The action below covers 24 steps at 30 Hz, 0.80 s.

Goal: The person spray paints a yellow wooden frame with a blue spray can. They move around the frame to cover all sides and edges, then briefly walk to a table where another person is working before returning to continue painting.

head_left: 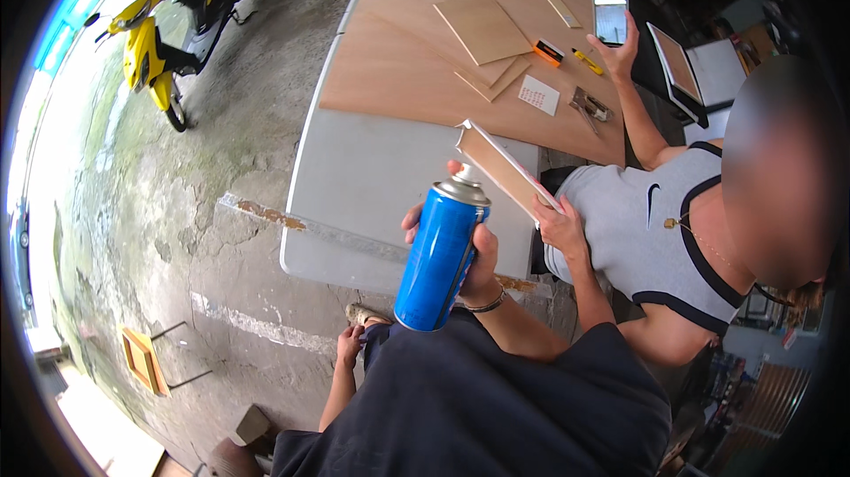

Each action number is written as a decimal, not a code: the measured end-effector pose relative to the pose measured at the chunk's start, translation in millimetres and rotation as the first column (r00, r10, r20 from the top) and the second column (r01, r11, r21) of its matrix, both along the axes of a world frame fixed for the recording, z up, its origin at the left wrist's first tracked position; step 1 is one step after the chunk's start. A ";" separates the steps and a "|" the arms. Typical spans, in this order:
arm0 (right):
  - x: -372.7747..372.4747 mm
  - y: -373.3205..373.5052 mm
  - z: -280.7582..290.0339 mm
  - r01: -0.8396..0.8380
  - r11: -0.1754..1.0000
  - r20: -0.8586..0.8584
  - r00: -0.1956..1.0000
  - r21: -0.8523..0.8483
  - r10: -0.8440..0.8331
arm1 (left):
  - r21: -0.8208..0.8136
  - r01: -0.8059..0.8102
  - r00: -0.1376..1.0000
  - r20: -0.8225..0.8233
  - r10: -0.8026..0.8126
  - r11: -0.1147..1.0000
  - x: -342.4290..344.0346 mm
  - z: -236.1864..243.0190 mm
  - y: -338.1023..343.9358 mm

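My right hand (478, 255) grips a blue spray can (434, 255) with a silver top and white nozzle, upright in front of me, one fingertip beside the nozzle. My left hand (352, 342) is low by my dark trouser leg, fingers curled; whether anything is in them is unclear. Just beyond the can, a co-worker's hand (558, 224) holds a white-edged shallow panel (500, 167) with a brown inside, tilted over the grey table (323, 193).
A person in a grey tank top (637, 229) stands at my right, holding up a phone (609, 7). Brown paper (372, 61) bears boards (478, 25), a yellow cutter (587, 62) and a stapler (589, 105). A yellow scooter (146, 56) and small stool (142, 357) stand left.
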State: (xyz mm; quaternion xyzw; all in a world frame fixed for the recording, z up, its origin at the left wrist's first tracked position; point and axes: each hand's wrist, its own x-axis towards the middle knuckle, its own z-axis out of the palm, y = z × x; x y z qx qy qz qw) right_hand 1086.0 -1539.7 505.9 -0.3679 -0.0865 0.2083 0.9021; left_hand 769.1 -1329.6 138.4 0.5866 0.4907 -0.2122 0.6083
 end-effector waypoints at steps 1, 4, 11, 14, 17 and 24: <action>2.5 -0.4 -7.5 -0.021 0.996 0.027 0.999 0.087 0.019 | 0.007 -0.010 1.000 -0.006 0.010 1.000 -4.9 0.4 1.7; 6.0 2.2 -27.9 -0.044 0.976 0.077 0.997 0.212 0.028 | 0.093 0.040 0.999 0.010 -0.041 0.995 -17.0 -3.7 9.3; 5.6 11.5 -9.4 -0.035 0.996 0.113 0.993 0.079 0.026 | -0.014 0.076 0.919 0.389 -0.065 0.997 68.0 133.8 -1.2; -17.1 42.9 -7.4 -0.042 0.999 0.064 0.997 -0.004 0.043 | -0.252 0.134 0.764 0.642 0.062 0.958 106.3 243.6 0.9; -54.2 72.2 -14.7 -0.040 0.988 0.075 0.996 -0.148 0.052 | -0.206 0.437 0.489 0.871 -0.039 0.875 120.3 295.4 4.0; -143.6 127.7 -14.7 -0.135 0.900 0.214 0.947 -0.415 0.241 | -0.417 0.395 0.510 0.841 0.182 0.819 50.4 292.0 14.5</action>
